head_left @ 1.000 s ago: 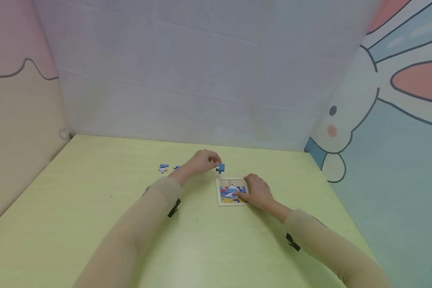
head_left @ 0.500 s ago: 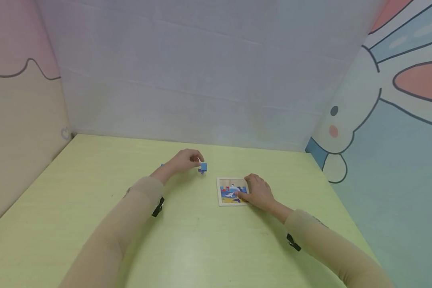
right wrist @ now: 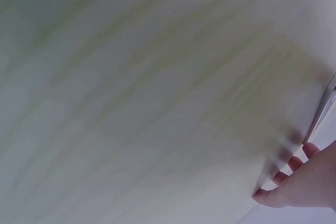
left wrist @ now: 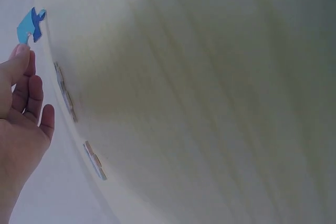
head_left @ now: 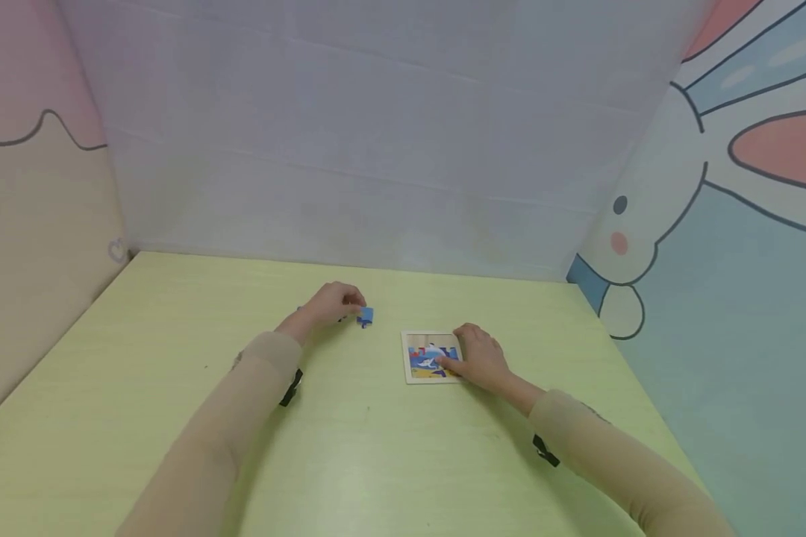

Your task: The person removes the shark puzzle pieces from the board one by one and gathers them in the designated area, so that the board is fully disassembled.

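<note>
Soft, even light is falling from overhead, casting faint shadows under both arms on the tabletop (head_left: 376, 462). The head view is bending at its edges. Both wrist views are showing smeared, out-of-focus wood grain.

A small blue puzzle piece (head_left: 366, 318), with a knob on one edge and darker blue marking on its face, sits pinched at the fingertips of the left hand (head_left: 332, 304), low over the desk (head_left: 175, 388); from the left wrist view the same piece (left wrist: 29, 24) shows just past the fingertips. To its right, well apart, lies a square puzzle board (head_left: 430, 356) flat on the desk, with a pale wooden rim and a picture in blue, red, white and yellow. The right hand (head_left: 481, 356) rests on its right side, fingers on the picture.
</note>
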{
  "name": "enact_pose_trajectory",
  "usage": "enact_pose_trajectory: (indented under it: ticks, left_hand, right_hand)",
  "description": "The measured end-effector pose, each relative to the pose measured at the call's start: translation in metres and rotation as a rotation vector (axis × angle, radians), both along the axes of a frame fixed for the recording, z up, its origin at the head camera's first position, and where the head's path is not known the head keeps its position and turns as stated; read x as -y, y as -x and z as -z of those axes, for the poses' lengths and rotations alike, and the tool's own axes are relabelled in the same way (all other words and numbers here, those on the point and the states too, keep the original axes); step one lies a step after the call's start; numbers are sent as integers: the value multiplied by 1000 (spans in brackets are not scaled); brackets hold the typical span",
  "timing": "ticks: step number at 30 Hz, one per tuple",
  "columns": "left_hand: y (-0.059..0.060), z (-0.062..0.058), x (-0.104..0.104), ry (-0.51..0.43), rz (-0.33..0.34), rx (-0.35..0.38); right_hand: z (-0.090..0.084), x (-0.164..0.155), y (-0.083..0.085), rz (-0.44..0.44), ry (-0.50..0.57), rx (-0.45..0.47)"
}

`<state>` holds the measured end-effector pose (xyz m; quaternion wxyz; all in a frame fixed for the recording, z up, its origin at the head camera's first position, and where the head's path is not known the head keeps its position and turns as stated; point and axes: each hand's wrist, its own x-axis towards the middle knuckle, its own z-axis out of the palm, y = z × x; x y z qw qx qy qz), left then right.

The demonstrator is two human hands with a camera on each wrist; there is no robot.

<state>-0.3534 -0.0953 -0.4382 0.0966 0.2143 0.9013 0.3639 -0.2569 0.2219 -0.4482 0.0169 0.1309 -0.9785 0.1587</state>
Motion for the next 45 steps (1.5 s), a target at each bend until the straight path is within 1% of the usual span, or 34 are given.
enact_pose_trajectory:
  ticks: [4, 7, 9, 13, 18, 21, 26, 29, 34, 38, 42, 45]
  left_hand:
    - [3, 3, -1, 107, 3, -78]
    - [6, 6, -1, 198, 20, -152]
    - [7, 7, 0, 240, 34, -182]
    - [8, 8, 1, 307, 72, -228]
    - [7, 6, 2, 370, 112, -290]
    - [6, 4, 3, 385, 124, -315]
    - [2, 1, 1, 399, 113, -355]
    - [-3, -3, -5, 372, 105, -370]
    - [-13, -9, -20, 321, 94, -361]
    - [-22, -12, -33, 322, 87, -351]
    - [-34, -14, -47, 320, 84, -331]
    - [-43, -13, -59, 331, 89, -305]
  right_hand:
    - [0, 0, 1, -1, -4, -6]
    - [1, 0, 1, -1, -4, -9]
    - [0, 0, 1, -1, -7, -9]
    - [1, 0, 1, 1, -13, -10]
    - [0, 0, 0, -2, -10, -8]
    - [-1, 1, -1, -3, -9, 1]
    - [-3, 1, -1, -4, -20, 16]
    - [-4, 1, -1, 0, -26, 24]
    - [-6, -1, 0, 8, -27, 37]
    - [-7, 0, 0, 14, -23, 48]
    - [-7, 1, 1, 22, -14, 52]
    - [-6, 1, 2, 25, -12, 57]
